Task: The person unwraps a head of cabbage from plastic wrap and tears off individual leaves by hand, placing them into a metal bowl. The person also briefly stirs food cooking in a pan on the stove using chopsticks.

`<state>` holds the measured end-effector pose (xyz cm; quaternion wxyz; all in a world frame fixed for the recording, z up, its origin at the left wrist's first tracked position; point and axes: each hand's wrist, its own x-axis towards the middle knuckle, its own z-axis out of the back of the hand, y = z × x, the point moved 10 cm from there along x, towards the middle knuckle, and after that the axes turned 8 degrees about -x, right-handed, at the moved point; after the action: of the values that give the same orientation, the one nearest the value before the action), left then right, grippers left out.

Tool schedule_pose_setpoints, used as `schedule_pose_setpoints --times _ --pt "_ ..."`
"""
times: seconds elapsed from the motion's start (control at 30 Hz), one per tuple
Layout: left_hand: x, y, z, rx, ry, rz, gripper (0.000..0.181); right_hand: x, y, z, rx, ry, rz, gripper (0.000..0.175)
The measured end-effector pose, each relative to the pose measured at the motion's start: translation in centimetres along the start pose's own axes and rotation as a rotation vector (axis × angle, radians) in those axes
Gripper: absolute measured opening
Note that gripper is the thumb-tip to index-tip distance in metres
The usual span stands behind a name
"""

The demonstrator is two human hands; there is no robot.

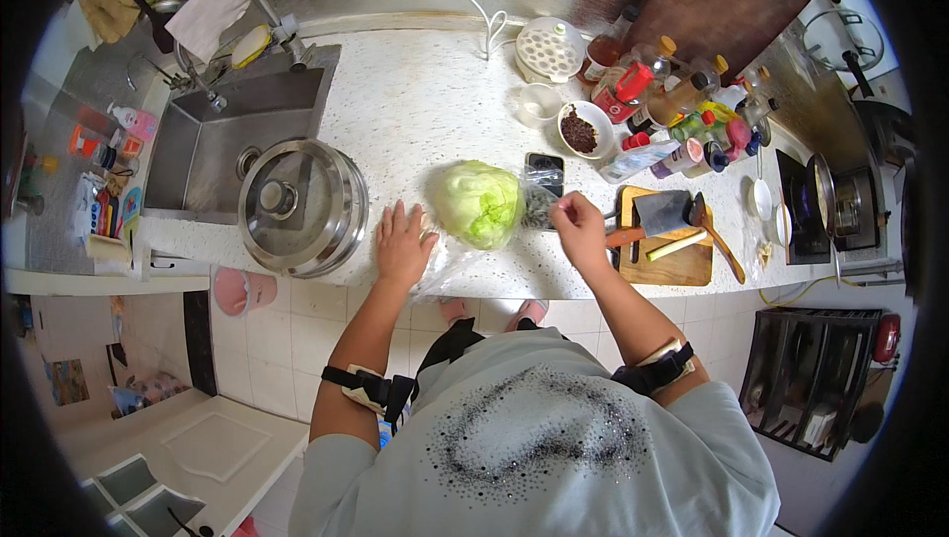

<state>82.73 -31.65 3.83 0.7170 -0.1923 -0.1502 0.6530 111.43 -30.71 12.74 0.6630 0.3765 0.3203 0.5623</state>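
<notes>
My left hand (400,248) lies palm down on the speckled white counter, fingers apart, beside a crumpled clear plastic bag (452,263). Just right of it sits a pale green head of lettuce (480,203), apparently on part of that plastic. My right hand (580,229) is raised with curled fingers, right of the lettuce. Whether its fingertips pinch anything is too small to tell. Left of those fingertips is a dark thing under clear plastic (537,205), its kind unclear. A smartphone (547,166) lies behind, partly covered by the plastic.
At left, a lidded steel pot (302,207) overlaps the sink (237,122) edge. To the right, a wooden cutting board (667,266) bears a cleaver (662,212), a green stalk (676,246) and a wooden-handled tool (721,240). Behind stand a bowl of dark food (586,129) and several bottles (656,103).
</notes>
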Motion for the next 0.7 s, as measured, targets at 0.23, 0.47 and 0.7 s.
schedule_pose_setpoints --times 0.23,0.47,0.7 --pt "0.0 0.5 -0.5 0.059 -0.040 -0.029 0.060 -2.7 -6.8 4.0 0.343 -0.033 -0.291 0.012" --pt "-0.2 0.4 -0.4 0.053 -0.066 -0.038 0.059 -6.7 -12.6 5.9 0.318 -0.039 -0.579 0.010" --pt "0.0 1.2 -0.3 0.059 -0.088 -0.082 0.062 -8.7 -20.4 6.0 0.129 -0.011 -0.683 0.012"
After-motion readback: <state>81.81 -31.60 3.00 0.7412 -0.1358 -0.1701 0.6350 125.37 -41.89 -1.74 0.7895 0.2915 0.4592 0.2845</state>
